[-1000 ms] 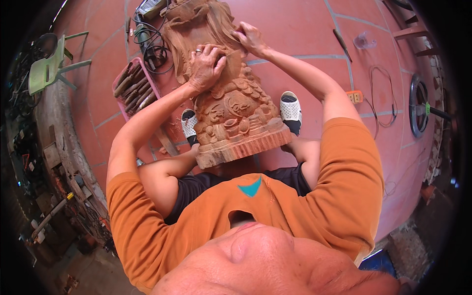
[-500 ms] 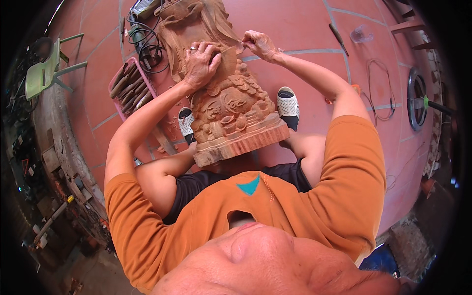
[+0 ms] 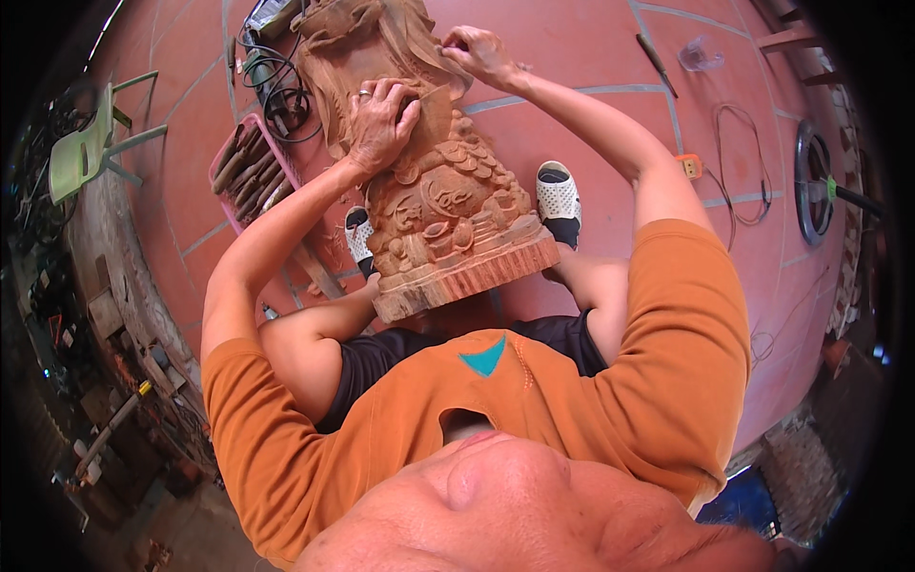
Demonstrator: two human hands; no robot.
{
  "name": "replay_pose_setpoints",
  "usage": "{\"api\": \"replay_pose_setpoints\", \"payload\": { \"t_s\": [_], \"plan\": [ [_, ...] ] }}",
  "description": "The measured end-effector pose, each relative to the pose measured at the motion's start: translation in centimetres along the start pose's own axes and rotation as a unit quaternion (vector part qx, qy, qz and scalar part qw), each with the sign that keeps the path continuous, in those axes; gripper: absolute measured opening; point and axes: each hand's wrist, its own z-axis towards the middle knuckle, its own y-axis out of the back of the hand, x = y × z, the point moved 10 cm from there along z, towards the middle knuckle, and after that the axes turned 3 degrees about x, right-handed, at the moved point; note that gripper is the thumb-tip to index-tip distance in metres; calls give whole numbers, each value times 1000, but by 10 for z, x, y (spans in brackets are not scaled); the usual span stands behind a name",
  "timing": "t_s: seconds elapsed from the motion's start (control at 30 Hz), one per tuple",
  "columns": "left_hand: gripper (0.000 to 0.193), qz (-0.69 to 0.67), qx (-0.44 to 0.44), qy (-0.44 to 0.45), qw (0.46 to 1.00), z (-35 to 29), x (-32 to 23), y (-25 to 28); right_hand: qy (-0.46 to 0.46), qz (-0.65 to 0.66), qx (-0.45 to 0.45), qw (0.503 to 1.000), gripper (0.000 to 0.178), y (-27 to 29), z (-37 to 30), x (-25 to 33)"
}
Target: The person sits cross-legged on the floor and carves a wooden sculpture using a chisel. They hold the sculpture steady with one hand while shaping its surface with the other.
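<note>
A brown wooden carving (image 3: 448, 205) with rounded figures, folds and a flat base lies tilted between my legs, its base towards me. Across its middle, my left hand (image 3: 383, 124) presses down with bent fingers, gripping the wood. A thin tan edge shows beside that thumb; whether it belongs to the carving is unclear. At the carving's upper right edge, my right hand (image 3: 481, 54) is closed in a pinch. What those fingertips hold, if anything, is too small to make out.
Left of the carving stands a pink basket (image 3: 238, 129) of wooden-handled tools, with a corded power tool (image 3: 267, 81) beyond. A green chair (image 3: 86, 143) stands far left. To the right lie a dark slim tool (image 3: 656, 65), a clear cup (image 3: 701, 54) and an orange device (image 3: 688, 166) near a cord.
My right hand has moved up and left along the carving's edge. The left hand stays on the wood, and the view has shifted slightly.
</note>
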Motion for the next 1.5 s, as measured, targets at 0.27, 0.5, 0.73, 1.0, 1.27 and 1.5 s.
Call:
{"api": "replay_pose_setpoints", "payload": {
  "t_s": [0.27,0.5,0.73,1.0,1.27,1.5],
  "plan": [
    [21,2,-6,2,1000,0,3,-2,49,-33,45,997,13,-13,5,10],
    [19,2,-49,-22,999,-1,-1,4,-30,8,104,994,11,-15,-27,-18],
    [20,-4,-38,-20,999,-1,1,3,-62,7,114,992,16,-14,-27,-17],
    [21,-5,-10,1,1000,0,2,0,-21,2,38,999,21,-9,11,-2],
    [20,-5,-17,-4,1000,0,2,0,-21,-13,-20,1000,22,-20,59,-9],
    [20,2,-26,-6,1000,-1,2,2,-92,153,45,983,31,-34,-10,-41]
  ]
}}
